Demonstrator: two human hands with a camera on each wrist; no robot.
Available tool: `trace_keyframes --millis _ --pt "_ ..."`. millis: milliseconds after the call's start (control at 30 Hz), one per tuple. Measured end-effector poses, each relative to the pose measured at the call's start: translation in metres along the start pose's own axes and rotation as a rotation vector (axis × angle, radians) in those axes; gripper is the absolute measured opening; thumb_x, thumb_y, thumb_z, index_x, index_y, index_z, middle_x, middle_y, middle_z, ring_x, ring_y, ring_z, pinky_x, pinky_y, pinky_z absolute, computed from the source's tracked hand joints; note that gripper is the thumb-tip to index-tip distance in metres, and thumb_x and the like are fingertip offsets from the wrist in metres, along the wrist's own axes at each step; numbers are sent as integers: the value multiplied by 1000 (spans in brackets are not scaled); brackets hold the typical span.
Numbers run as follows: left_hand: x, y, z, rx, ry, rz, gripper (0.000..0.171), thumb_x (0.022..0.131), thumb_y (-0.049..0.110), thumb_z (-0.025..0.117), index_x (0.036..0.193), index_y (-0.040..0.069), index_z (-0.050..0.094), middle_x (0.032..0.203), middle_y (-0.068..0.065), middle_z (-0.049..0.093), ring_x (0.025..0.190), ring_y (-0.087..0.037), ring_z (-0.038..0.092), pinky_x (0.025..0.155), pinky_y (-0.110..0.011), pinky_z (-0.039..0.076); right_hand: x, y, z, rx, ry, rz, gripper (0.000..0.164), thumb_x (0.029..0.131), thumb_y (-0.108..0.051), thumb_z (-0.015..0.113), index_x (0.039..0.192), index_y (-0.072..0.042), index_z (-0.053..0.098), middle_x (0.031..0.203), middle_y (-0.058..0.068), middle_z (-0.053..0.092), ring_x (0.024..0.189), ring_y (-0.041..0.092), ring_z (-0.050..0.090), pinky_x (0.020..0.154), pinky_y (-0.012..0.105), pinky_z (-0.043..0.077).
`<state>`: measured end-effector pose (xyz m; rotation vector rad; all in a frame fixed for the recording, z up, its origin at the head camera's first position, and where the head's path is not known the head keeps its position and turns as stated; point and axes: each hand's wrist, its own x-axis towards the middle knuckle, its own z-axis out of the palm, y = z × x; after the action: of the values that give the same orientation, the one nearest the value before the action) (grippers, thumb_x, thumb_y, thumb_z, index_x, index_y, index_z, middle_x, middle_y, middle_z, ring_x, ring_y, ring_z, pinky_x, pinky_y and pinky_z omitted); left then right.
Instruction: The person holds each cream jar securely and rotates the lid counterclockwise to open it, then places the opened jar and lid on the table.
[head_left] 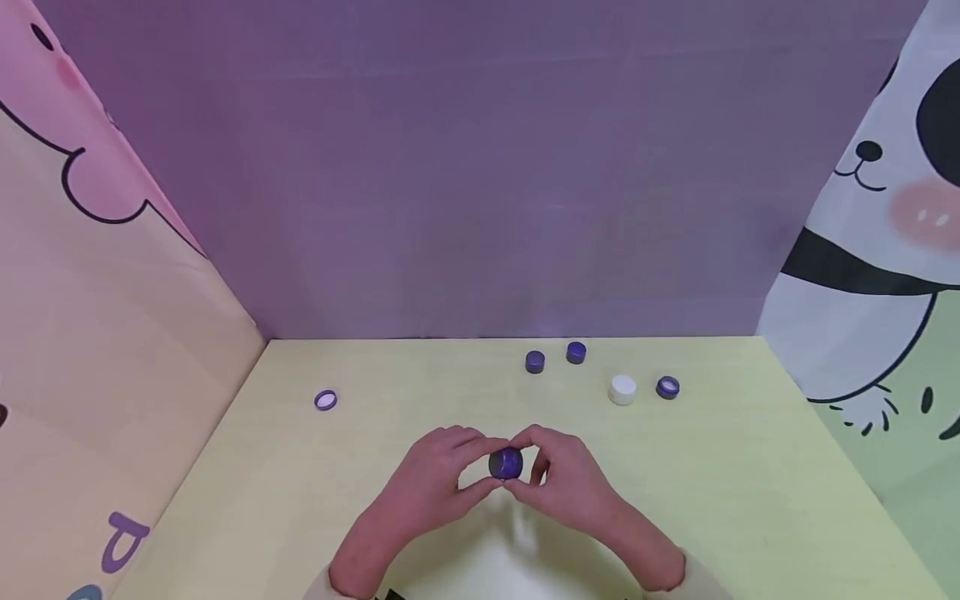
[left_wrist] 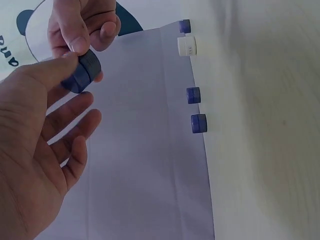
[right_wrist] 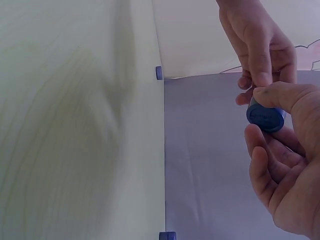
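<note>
Angling inward, left hand [head_left: 441,472] and right hand [head_left: 564,480] closely pinch one blue cylinder [head_left: 506,463].

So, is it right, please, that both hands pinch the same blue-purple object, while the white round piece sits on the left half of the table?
Not quite: the left hand and right hand do pinch the same blue-purple object, but the head view shows the white round piece sitting on the right half of the table.

The held cylinder [head_left: 506,463] is coloured dark blue-purple, one squat container [head_left: 622,390] white; the tabletop [head_left: 750,483] is toned pale yellow, the back wall [head_left: 480,167] purple, and a pink-cheeked, black-and-white panda [head_left: 855,333] is printed.
</note>
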<state>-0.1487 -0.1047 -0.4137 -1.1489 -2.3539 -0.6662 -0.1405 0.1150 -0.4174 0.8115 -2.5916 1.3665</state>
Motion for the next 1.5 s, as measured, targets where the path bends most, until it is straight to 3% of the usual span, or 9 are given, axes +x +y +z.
trace_keyframes --millis 267,400,600,733,833,1133,1500 --pt "-2 1 5 42 54 -44 34 81 47 76 96 17 74 82 12 66 74 -5 58 64 -24 47 -5 0 4 -50 18 -28 31 78 -30 83 101 -24 63 77 -16 60 54 -2 52 52 21 43" --pt "-4 0 4 57 53 -53 43 80 52 75 101 14 73 84 11 66 74 -6 59 67 -25 49 -5 2 5 -23 9 -19 32 77 -26 84 101 -25 63 83 -17 62 55 -1 53 53 21 44" --pt "-7 -5 0 0 -6 -51 43 76 32 84 115 19 69 97 12 65 87 -7 62 78 -30 51 -3 6 5 23 -4 -2 34 75 -16 85 101 -24 64 88 -15 64 55 2 54 53 23 45" --pt "-7 -5 0 -19 -28 -19 42 78 18 83 116 24 69 96 13 63 85 -5 61 78 -29 51 -4 8 5 33 -18 11 32 76 -15 84 100 -23 64 87 -14 64 55 3 54 52 23 45" --pt "-6 -5 0 -12 -34 -18 40 78 17 83 115 25 70 94 13 63 83 -4 61 77 -28 51 -4 8 5 35 -17 14 32 76 -14 84 100 -23 64 87 -13 64 55 3 54 51 23 45" --pt "-9 -1 -1 -42 -57 -85 37 80 28 81 114 22 69 89 15 64 80 -3 59 73 -27 50 -6 3 3 26 -28 21 33 76 -15 83 101 -24 64 86 -15 63 55 2 54 51 23 45" --pt "-7 4 4 -71 -61 -196 33 84 39 76 112 23 67 94 14 67 78 -4 59 71 -27 49 -5 0 2 -16 19 6 33 75 -20 85 100 -25 63 83 -18 61 54 1 52 52 22 44"
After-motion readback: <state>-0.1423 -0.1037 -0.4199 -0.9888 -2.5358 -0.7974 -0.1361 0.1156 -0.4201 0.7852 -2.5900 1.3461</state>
